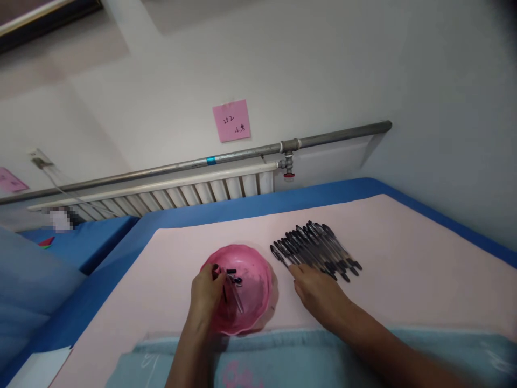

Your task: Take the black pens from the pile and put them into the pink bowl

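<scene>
- Light-blue fabric with faint pink and white markings [299, 358] is lying nearest the camera, its lower part being cut off by the bottom edge and both forearms crossing over it.
- Left hand [205, 291]: it is curling over the left rim of a round, bright-pink bowl with a wavy edge [258, 291], hiding that stretch of rim. Something small and dark is showing at the fingertips; whether the fingers are gripping it, I cannot tell.
- Inside the bowl, short black pieces [231, 271] and a slim clear tube [239, 300] are lying partly behind the hand; their exact number is staying hard to make out.
- Right hand [317, 293]: thumb and fingers are closing on the near end of the leftmost black-capped pen [276, 253], the fingers covering that end.
- Beside it, a slanting row of clear-barrelled, black-capped pens [319, 240] is resting on the pale-pink covered surface [388, 237], overlapping too closely for counting; the hand is hiding some lower ends.
- Behind, a white ribbed radiator [202, 191] is disappearing below the surface's blue border [331, 188].
- Far left, a pixelated patch [60, 219] is masking something; top left, a dark-edged frame [48, 24] is running out of view.
</scene>
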A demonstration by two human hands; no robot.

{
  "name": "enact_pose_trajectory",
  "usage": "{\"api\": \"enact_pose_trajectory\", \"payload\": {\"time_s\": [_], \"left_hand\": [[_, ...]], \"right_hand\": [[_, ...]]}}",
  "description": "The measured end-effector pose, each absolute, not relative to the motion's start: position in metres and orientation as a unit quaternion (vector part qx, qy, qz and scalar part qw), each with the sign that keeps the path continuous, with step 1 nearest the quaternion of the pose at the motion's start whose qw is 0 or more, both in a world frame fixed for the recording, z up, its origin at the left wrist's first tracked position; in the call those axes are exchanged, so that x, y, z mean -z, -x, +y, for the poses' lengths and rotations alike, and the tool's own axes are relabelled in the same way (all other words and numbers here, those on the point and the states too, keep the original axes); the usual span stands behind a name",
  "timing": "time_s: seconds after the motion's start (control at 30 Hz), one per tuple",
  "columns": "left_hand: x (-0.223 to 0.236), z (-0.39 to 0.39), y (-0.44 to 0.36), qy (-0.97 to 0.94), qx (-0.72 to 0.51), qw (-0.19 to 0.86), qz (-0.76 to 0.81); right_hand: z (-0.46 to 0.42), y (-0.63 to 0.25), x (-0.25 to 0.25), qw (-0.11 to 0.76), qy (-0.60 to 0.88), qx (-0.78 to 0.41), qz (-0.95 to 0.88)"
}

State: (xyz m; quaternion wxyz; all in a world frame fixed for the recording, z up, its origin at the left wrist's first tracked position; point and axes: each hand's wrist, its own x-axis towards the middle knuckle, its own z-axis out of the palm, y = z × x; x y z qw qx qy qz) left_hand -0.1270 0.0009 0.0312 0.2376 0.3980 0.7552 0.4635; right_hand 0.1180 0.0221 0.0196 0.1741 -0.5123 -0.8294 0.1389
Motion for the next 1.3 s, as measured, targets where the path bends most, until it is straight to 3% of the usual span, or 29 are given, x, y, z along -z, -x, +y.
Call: {"api": "enact_pose_trajectory", "payload": {"time_s": [0.13,0.2,0.3,0.4,0.6,0.73,1.0,1.17,1.3], "left_hand": [[-0.034,0.0,0.116,-0.407,-0.501,0.222,0.731],[-0.036,-0.002,0.106,-0.406,-0.517,0.303,0.69],[-0.038,-0.004,0.092,-0.394,-0.521,0.455,0.605],[-0.041,-0.008,0.081,-0.349,-0.543,0.569,0.51],[-0.042,-0.011,0.072,-0.279,-0.562,0.66,0.412],[-0.04,-0.009,0.072,-0.273,-0.579,0.651,0.408],[-0.047,-0.003,0.101,-0.261,-0.644,0.524,0.493],[-0.044,-0.002,0.117,-0.343,-0.567,0.377,0.647],[-0.044,-0.003,0.114,-0.348,-0.552,0.34,0.677]], "right_hand": [[0.027,-0.12,-0.025,0.207,0.531,-0.19,-0.8],[0.028,-0.119,-0.032,0.24,0.545,-0.242,-0.766],[0.021,-0.115,-0.047,0.288,0.536,-0.475,-0.636],[0.008,-0.107,-0.058,0.26,0.464,-0.669,-0.519],[-0.003,-0.101,-0.055,0.185,0.386,-0.761,-0.486],[-0.004,-0.1,-0.052,0.173,0.381,-0.766,-0.488],[-0.004,-0.1,-0.057,0.169,0.402,-0.749,-0.499],[-0.003,-0.101,-0.059,0.171,0.411,-0.743,-0.499],[-0.003,-0.1,-0.057,0.189,0.394,-0.752,-0.494]]}}
